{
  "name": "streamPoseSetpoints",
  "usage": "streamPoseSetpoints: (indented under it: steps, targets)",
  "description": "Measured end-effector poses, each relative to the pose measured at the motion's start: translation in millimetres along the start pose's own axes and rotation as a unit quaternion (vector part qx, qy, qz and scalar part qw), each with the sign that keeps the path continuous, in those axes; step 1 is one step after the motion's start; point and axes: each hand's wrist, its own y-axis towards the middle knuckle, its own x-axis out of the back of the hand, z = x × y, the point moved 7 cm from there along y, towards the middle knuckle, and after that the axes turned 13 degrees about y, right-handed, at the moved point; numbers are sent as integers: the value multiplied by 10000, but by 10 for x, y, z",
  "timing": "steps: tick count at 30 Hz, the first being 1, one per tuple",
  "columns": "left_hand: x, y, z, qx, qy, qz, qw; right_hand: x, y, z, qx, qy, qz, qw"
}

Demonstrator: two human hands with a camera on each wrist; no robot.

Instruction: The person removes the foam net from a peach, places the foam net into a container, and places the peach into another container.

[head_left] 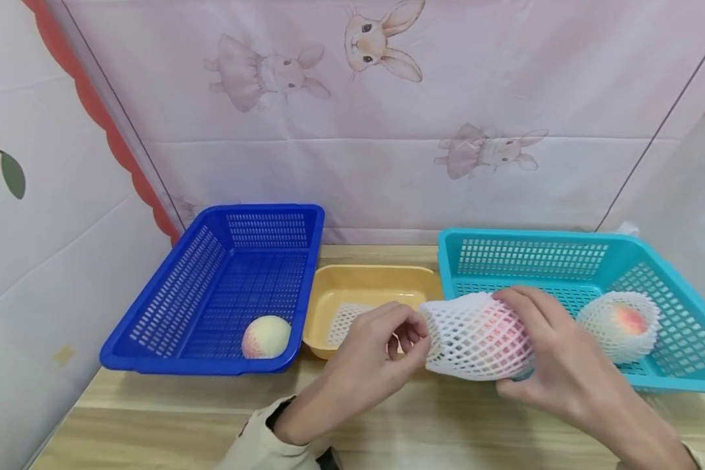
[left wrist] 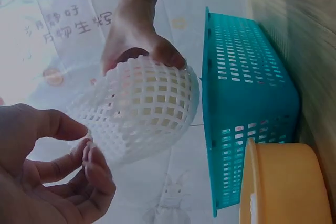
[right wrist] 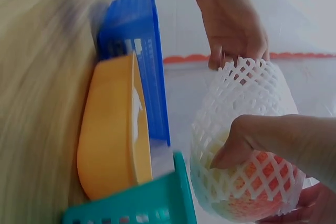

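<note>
A white foam fruit net (head_left: 454, 336) is drawn around a pink and yellow peach (right wrist: 253, 182), held above the table in front of the teal basket. My right hand (head_left: 570, 369) grips the peach through the net, thumb below and fingers over the top. At the net's loose left end, my left hand (head_left: 382, 349) pinches the edge between thumb and fingertips. In the left wrist view the net's mesh (left wrist: 157, 95) bulges around the fruit and narrows toward the pinching fingertips (left wrist: 79, 132).
A blue basket (head_left: 211, 364) on the left holds one bare peach (head_left: 267, 337). Between the baskets stands a yellow tray (head_left: 382, 271) with a flat foam net (head_left: 346, 320). On the right, a teal basket (head_left: 675, 274) contains a netted peach (head_left: 619, 326). A curtain (head_left: 358, 176) hangs behind.
</note>
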Motion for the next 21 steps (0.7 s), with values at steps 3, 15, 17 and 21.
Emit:
streamPoseSetpoints:
  steps: [3, 15, 17, 21]
  targets:
    - [14, -70, 56, 115, -208, 232, 9994, -58, -9, 76, -8, 19, 12, 10000]
    - [73, -363, 192, 326, -661, 579, 9956, -122, -45, 417, 681, -268, -330, 9968]
    - [73, -396, 196, 398, -659, 672, 9948, -155, -53, 468, 755, -265, -314, 9963]
    - [70, -476, 221, 498, -693, 833, 9929, -274, -85, 560, 880, -261, -231, 9955]
